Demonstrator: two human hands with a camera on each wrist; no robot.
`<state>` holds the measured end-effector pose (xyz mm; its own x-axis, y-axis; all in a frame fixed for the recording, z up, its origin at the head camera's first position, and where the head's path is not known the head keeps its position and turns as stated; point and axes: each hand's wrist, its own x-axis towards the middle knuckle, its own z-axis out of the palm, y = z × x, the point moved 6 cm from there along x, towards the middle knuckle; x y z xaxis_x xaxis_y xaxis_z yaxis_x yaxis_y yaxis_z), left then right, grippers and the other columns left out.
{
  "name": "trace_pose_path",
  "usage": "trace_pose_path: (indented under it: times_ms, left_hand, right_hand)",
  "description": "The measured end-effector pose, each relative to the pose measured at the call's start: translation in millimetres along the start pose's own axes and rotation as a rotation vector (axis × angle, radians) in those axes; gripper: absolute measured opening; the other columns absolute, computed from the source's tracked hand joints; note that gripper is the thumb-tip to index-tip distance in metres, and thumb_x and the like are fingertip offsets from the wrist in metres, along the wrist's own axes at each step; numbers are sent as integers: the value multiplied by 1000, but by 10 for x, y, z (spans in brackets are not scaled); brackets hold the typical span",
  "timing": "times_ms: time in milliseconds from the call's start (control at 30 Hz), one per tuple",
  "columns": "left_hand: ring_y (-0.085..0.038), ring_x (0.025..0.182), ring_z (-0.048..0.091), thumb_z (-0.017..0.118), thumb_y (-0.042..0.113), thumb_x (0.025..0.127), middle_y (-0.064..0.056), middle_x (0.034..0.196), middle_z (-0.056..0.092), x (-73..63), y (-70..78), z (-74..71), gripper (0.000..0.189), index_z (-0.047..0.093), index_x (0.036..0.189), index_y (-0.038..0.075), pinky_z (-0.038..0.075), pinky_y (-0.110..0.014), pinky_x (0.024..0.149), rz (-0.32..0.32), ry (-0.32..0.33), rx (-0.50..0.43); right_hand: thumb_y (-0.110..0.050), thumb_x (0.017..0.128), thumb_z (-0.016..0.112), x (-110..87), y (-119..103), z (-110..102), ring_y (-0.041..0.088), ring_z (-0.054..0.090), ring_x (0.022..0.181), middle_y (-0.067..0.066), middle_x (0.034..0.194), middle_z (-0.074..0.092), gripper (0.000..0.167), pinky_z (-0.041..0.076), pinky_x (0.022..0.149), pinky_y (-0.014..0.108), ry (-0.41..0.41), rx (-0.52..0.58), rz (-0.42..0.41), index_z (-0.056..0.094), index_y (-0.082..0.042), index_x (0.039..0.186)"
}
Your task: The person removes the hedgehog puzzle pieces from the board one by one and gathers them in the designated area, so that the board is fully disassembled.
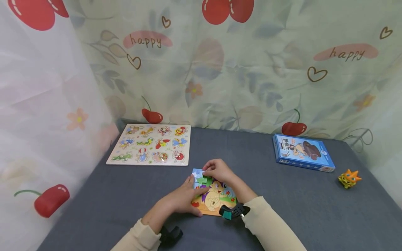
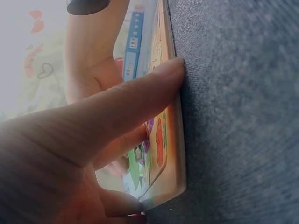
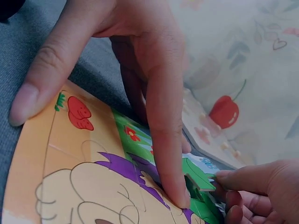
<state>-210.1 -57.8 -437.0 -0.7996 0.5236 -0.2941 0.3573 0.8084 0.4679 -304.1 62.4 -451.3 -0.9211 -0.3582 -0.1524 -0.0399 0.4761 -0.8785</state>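
Head view: working over a cartoon jigsaw board (image 1: 211,211), set flat on the near part of the grey counter (image 1: 267,188). Pinching a green jigsaw piece (image 3: 200,176) by its edge in the right-hand grip (image 1: 218,170), fingertips close together, over the upper-left part of the board; tilted rather than seated, judging by the right wrist view. Bracing with the left-hand grip (image 1: 183,197), spread wide, thumb on the lower border, one finger pressed onto the picture just beside the green piece. Likely to go wrong: jamming at an angle, if pushed down on one corner without lining up with the surrounding pieces. Also possible: lifting those pieces if twisted against a caught edge, or trapping that left fingertip underneath. Liable to slide across the counter, if shoved sideways against too light a brace. Worth watching too: the black wrist camera (image 1: 233,211) over the lower-right corner, apt to knock the board if dipped; cannot tell whether touching already.
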Motion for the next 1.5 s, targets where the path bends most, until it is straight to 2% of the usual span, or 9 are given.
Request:
trace_pose_path:
  times_ms: [267, 500, 733, 1067, 1500]
  left_hand:
    - [-44, 142, 7, 77, 43, 72, -30, 152, 10, 11, 0, 11, 75, 46, 139, 26, 29, -56, 107, -14, -11, 4]
    - [-43, 142, 7, 77, 43, 72, -29, 153, 8, 6, -8, 13, 75, 46, 138, 28, 29, -57, 107, -42, -17, -2]
    - [-43, 142, 7, 78, 43, 71, -28, 153, 8, 0, -14, 11, 75, 46, 138, 29, 28, -56, 108, -54, -16, -4]
    - [-41, 143, 7, 78, 43, 71, -26, 154, 8, 16, -23, 29, 76, 46, 138, 31, 28, -58, 107, -66, -16, -11]
    - [-40, 143, 8, 78, 42, 70, -24, 155, 8, 12, -25, 34, 77, 45, 138, 32, 29, -58, 106, -71, -12, -7]
  right_hand:
    - [-9, 86, 64, -53, 75, -90, 12, 51, 58, 4, 72, 64, 12, 44, 56, 24, 25, 88, 7, 64, 1, 93]
    - [-9, 89, 61, -170, 75, -286, 16, 51, 61, 10, 76, 65, 16, 44, 57, 28, 60, 115, 25, 64, 4, 98]
    - [-17, 88, 64, -161, 283, -491, 15, 49, 61, 6, 78, 66, 21, 42, 56, 27, 127, 87, 43, 65, 1, 98]
    - [-15, 88, 63, -281, 470, -745, 15, 54, 67, 5, 82, 68, 19, 46, 64, 26, 211, 92, 96, 65, 1, 99]
    - [-16, 90, 60, -462, 644, -1033, 13, 55, 72, 3, 82, 67, 24, 48, 64, 26, 224, 82, 100, 63, 4, 104]
